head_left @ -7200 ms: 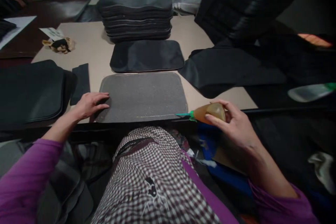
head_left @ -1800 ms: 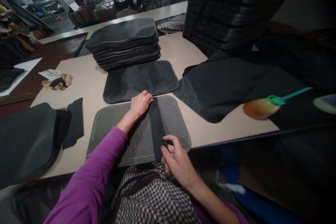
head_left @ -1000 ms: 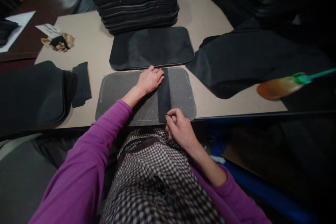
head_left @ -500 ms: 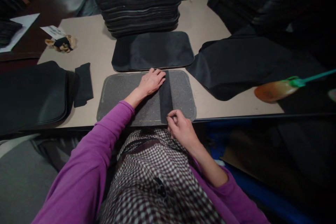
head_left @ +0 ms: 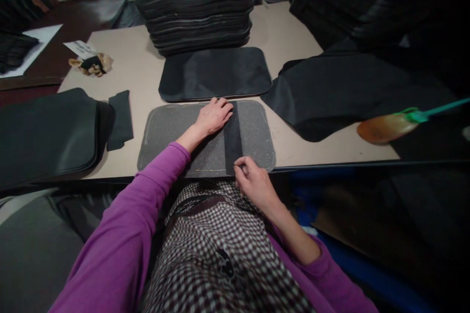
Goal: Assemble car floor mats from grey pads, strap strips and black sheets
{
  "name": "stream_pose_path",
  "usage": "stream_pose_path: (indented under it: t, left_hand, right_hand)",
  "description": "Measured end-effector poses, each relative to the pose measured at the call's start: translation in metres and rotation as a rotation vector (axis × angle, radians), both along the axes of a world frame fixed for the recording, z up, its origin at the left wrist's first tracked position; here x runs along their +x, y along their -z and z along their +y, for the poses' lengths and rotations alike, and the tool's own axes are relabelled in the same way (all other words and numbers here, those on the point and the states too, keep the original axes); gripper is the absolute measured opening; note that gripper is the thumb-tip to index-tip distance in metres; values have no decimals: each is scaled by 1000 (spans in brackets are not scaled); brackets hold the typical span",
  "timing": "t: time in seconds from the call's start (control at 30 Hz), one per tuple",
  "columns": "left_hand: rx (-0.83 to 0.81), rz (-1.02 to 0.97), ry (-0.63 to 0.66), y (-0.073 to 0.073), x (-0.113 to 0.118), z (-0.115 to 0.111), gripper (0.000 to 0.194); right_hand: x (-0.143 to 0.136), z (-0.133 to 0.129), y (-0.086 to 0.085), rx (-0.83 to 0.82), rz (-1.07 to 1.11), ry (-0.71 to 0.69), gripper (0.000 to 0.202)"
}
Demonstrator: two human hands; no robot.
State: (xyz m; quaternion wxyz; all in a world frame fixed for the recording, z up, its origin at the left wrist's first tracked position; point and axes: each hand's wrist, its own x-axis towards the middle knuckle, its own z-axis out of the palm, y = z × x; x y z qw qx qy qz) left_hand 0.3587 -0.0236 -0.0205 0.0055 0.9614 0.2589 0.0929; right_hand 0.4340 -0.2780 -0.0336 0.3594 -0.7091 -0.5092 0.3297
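A grey rounded panel point(head_left: 176, 137) lies at the table's front edge, with a black strip point(head_left: 233, 139) running across it from back to front. My left hand point(head_left: 214, 116) rests flat near the strip's far end, its fingertips touching the strip's left side. At the near end, my right hand point(head_left: 253, 178) has thumb and forefinger pinched together at the strip's corner. Just behind the grey panel lies a black rounded panel point(head_left: 216, 74).
A tall stack of black panels point(head_left: 198, 14) stands at the back. More black panels point(head_left: 47, 132) and small black pieces point(head_left: 121, 120) lie left. Black material point(head_left: 323, 88) and an orange object with a green stem point(head_left: 385, 128) are at the right.
The view has shifted slightly, so the table appears a little lower and further right. Both hands keep nearly the same places on the strip.
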Motion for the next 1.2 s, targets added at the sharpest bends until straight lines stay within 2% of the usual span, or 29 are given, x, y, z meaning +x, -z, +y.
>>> stream_pose_path:
  t: [0.13, 0.23, 0.33, 0.5, 0.7, 0.8, 0.9, 1.0, 1.07, 1.13, 1.2]
  left_hand:
    - [24, 12, -3, 1, 0, 1, 37]
    - [45, 23, 7, 1, -1, 1, 37]
    - [68, 20, 37, 0, -3, 1, 35]
    - [101, -15, -6, 0, -2, 0, 38]
    - [34, -69, -44, 6, 6, 9, 36]
    - [60, -184, -38, -6, -1, 11, 37]
    - [119, -278, -71, -30, -36, 9, 40]
    - [164, -256, -187, -45, -108, 17, 40]
    - [157, -186, -369, -45, -168, 30, 40]
    - [132, -98, -574, -37, -225, 42, 39]
    - [119, -74, -642, -24, -268, 50, 34]
  right_hand:
    - [-2, -6, 2, 24, -370, -37, 24]
    - [-4, -14, 1, 153, -647, -82, 28]
    - [-4, -18, -1, 303, -829, -100, 27]
    - [1, -17, 2, 538, -856, -191, 26]
    - [14, -13, 19, 641, -880, -244, 38]
    - [19, -8, 26, 685, -902, -219, 40]
    - [23, -3, 30, 714, -928, -166, 35]
    - [27, 3, 33, 709, -920, -145, 38]
    - [28, 7, 34, 703, -890, -148, 41]
    - [27, 11, 32, 705, -863, -130, 45]
    - [22, 12, 28, 694, -847, -95, 49]
